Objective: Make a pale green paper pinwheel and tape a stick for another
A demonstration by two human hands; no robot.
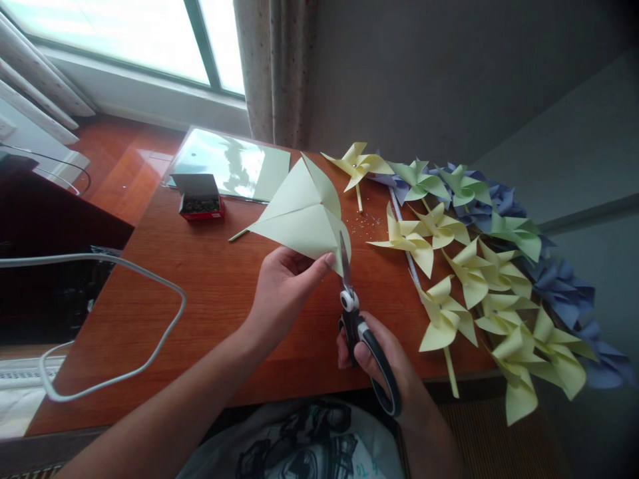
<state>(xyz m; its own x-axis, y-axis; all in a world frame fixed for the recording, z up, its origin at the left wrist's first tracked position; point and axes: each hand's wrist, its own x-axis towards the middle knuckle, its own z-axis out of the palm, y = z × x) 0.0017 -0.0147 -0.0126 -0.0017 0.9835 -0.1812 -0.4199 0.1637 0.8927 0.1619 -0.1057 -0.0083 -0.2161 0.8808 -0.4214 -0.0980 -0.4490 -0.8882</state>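
Note:
My left hand (282, 286) pinches the lower edge of a pale green folded paper square (302, 213) and holds it up above the wooden table (210, 293). My right hand (382, 359) grips black-handled scissors (357, 319) pointing upward. The blades sit at the paper's lower right corner, cutting into it. The paper shows creases running to its centre.
Finished paper pinwheels, yellow (444, 316), green (419, 179) and blue (564, 286), lie piled along the table's right side. A small red box of pins (200, 199) and a stack of green paper (229, 163) sit at the back. A white cable (124, 266) loops over the left edge.

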